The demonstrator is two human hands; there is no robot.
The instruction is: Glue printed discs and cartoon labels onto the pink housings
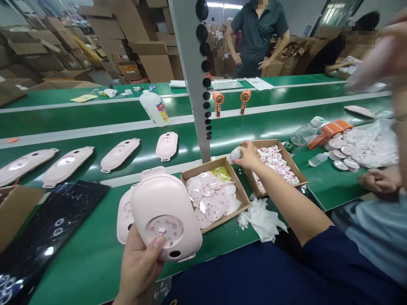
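Note:
My left hand [140, 258] grips a pink plastic cover [165, 190] with a round recess, its thumb pressed on a patterned disc [167, 231] in that recess. Behind it a second pink cover [124, 216] lies on the green bench, partly hidden. My right hand [249, 156] is closed round a small whitish, translucent object [235, 155] whose kind I cannot make out. It hovers between a carton of round stickers [214, 209] and a carton of small white-and-pink figures [280, 165]. Near it lie a white cloth [265, 220] and a loose figure [242, 220].
Several pink covers [121, 154] lie along the green conveyor [85, 137]. A grey post [190, 80] stands ahead. A white jug [154, 108], a water bottle [305, 133] and an orange tape dispenser [333, 129] are around. At right, a co-worker's hand [380, 180] rests by discs.

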